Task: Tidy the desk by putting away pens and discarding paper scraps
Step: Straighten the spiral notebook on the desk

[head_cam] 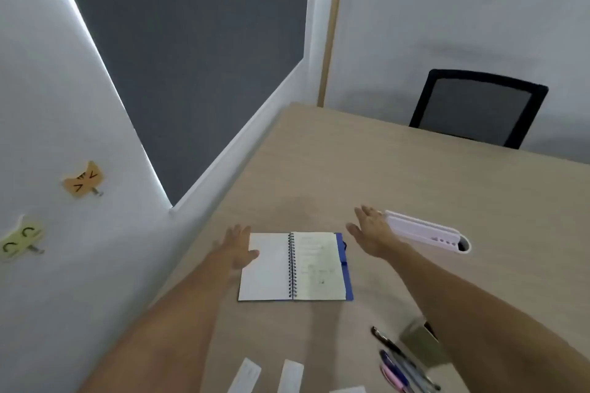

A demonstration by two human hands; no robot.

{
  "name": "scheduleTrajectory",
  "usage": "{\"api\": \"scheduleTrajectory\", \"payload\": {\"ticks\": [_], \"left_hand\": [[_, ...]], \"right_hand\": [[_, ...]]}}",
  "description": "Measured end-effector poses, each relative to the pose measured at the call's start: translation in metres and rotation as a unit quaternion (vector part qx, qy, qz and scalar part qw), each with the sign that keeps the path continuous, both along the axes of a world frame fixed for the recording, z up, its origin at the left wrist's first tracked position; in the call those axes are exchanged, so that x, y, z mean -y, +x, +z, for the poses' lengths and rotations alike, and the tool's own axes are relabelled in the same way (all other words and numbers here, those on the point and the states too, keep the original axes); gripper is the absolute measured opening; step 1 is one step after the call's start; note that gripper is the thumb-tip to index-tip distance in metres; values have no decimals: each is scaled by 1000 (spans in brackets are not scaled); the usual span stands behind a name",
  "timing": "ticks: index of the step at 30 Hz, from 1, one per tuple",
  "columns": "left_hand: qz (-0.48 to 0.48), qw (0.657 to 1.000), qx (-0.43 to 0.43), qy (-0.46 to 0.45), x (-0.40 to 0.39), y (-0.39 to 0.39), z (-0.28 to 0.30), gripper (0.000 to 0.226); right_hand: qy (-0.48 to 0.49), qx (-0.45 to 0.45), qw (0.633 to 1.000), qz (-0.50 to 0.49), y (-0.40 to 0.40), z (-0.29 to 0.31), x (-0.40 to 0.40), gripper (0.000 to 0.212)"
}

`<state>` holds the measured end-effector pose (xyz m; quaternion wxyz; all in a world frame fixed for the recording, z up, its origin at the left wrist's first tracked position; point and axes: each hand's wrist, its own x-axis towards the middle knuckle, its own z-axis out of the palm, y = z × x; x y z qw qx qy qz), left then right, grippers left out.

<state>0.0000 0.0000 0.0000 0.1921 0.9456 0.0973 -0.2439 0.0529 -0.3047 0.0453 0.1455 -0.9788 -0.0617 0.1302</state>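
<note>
An open spiral notebook (295, 266) with a blue cover lies on the beige desk (399, 175). My left hand (236, 246) rests flat at the notebook's left edge, fingers apart, holding nothing. My right hand (372, 233) hovers open to the right of the notebook, just beside a white pen case (426, 231) lying on its side. Several pens (404, 360), black, blue and pink, lie near the front edge under my right forearm. Two white paper strips (247, 375) (290, 376) lie at the front edge, with a third scrap (348, 389) barely in view.
A small tan box (419, 343) sits beside the pens, partly hidden by my right arm. A black mesh chair (479, 107) stands behind the desk's far edge. The wall on the left carries two cat-shaped hooks (83, 180) (21, 239).
</note>
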Motion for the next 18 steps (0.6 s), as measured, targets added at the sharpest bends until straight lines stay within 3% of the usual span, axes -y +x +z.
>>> {"api": "scheduleTrajectory", "payload": {"ticks": [5,8,14,18], "left_hand": [[31,998,-25,-40,5,-24,-59,79],[52,998,40,-25,13,-35,-75,74],[107,981,96,-131,22,-34,-83,70],[112,977,104,-150,26,-34,-87,70]], "right_hand": [[50,-104,991,-75,-37,-71,-21,30],[83,-146,976,-138,-55,-94,-27,34],[211,-132,913,-322,-71,-116,-33,47],[157,-133,920,-334,-72,-119,-30,37]]}}
